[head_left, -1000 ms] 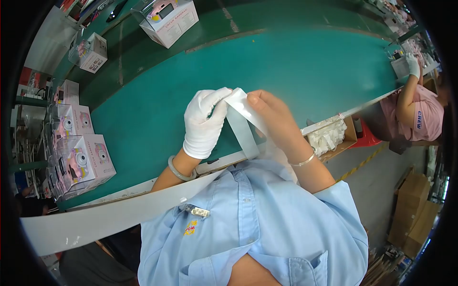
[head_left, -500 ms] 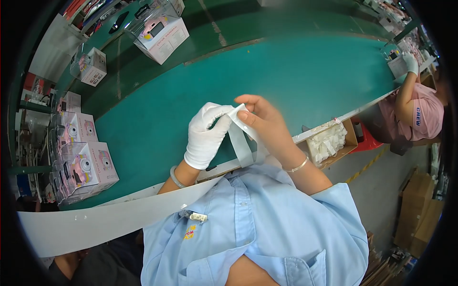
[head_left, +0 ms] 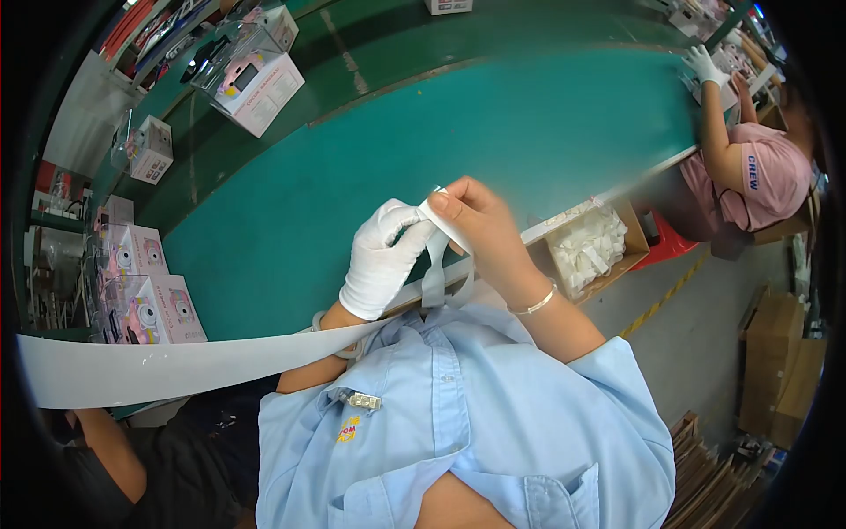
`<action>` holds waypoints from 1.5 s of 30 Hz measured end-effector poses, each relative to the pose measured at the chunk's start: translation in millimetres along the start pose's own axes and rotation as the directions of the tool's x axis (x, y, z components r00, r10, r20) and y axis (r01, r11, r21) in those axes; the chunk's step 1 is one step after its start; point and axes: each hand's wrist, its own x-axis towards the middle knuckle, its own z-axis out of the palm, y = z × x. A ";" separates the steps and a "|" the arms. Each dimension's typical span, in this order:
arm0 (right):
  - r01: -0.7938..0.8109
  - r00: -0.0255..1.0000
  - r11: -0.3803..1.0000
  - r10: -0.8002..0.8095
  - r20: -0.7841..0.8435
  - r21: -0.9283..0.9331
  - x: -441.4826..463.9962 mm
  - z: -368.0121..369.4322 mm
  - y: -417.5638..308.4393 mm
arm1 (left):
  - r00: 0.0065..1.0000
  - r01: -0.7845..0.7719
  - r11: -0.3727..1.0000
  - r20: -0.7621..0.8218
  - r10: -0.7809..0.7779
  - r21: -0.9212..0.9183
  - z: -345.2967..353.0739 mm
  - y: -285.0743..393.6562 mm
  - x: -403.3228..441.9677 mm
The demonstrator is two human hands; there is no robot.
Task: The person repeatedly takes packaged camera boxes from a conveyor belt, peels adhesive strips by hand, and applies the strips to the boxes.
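Note:
My left hand (head_left: 385, 256), in a white glove, pinches a white strip (head_left: 437, 214) above the near edge of the green workbench. Beside it, my bare right hand (head_left: 480, 220) grips the same strip between thumb and fingers. Narrow loops of the strip (head_left: 433, 280) hang below both hands, in front of the light blue shirt. A wide, glossy whitish band (head_left: 176, 366) crosses from the far left to my left forearm. Whether it joins the strip in my hands is hidden.
Boxed pink toy cameras (head_left: 157, 309) stand along the left, with another camera box (head_left: 264, 93) farther back. To the right, a carton (head_left: 627, 225) holds crumpled white scraps (head_left: 589, 251). A co-worker in a pink shirt (head_left: 762, 167) sits beyond, near a red stool (head_left: 667, 240).
The view has shifted, so the boxes sit farther left. My right hand has closed more tightly on the strip, and the hanging loop has narrowed. The co-worker's gloved hand has moved.

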 end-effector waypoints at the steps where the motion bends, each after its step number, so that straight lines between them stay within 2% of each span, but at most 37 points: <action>1: -0.014 1.000 1.000 0.013 -0.016 -0.016 -0.8 -0.1 -3.1 | 1.000 0.001 1.000 0.002 -0.001 -0.005 0.9 4.3 -0.2; 3: 0.025 0.999 0.999 -0.026 -0.028 -0.041 -3.7 -1.4 -4.7 | 0.996 0.089 0.994 0.019 -0.088 -0.070 5.1 11.5 0.1; 6: 0.072 0.996 0.994 -0.076 -0.045 -0.081 -6.7 -6.5 -4.3 | 0.997 0.027 0.993 0.070 -0.019 -0.112 6.6 25.1 3.7; 10: 0.144 0.987 0.986 -0.149 -0.053 -0.086 -4.5 -20.5 -3.1 | 0.994 0.090 0.995 0.068 -0.087 -0.042 22.3 26.1 15.0; 14: 0.114 0.990 0.992 -0.117 -0.074 -0.046 -14.0 -30.2 -0.4 | 0.997 0.064 0.996 0.042 -0.061 -0.067 34.8 16.3 19.9; 16: 0.025 0.999 1.000 -0.025 -0.046 -0.014 -16.9 -37.8 -4.3 | 0.999 0.048 0.995 0.022 -0.046 -0.088 42.0 14.6 25.2; 18: 0.013 0.999 1.000 -0.013 -0.050 -0.004 -16.1 -45.4 -5.8 | 0.990 0.140 0.977 0.001 -0.142 -0.162 48.2 13.4 29.6; 20: 0.001 0.999 1.000 -0.001 -0.051 0.004 -15.3 -49.8 -5.8 | 0.991 0.136 0.978 0.018 -0.135 -0.159 54.0 10.4 32.3; 28: 0.097 0.989 0.994 -0.091 -0.114 0.056 5.2 -60.9 -7.6 | 0.989 0.139 0.989 0.062 -0.135 -0.060 63.8 0.3 60.0; 33: 0.165 0.973 0.986 -0.162 -0.162 0.005 37.3 -76.0 8.4 | 0.976 0.199 0.964 0.123 -0.179 -0.175 73.7 -28.9 89.0; 36: 0.112 0.963 0.994 -0.107 -0.246 0.007 54.6 -84.8 19.9 | 0.951 0.266 0.953 0.199 -0.235 -0.145 75.5 -45.8 99.8; 39: 0.186 0.963 0.982 -0.184 -0.196 -0.006 56.7 -88.3 21.4 | 0.933 0.325 0.925 0.224 -0.281 -0.195 77.9 -57.4 103.8; 41: 0.184 0.961 0.983 -0.182 -0.207 -0.008 55.2 -89.2 19.7 | 0.921 0.345 0.909 0.268 -0.281 -0.233 78.4 -53.8 103.6; 45: 0.203 0.958 0.979 -0.196 -0.210 0.013 58.1 -91.2 22.9 | 0.929 0.327 0.914 0.259 -0.265 -0.241 80.1 -58.4 104.4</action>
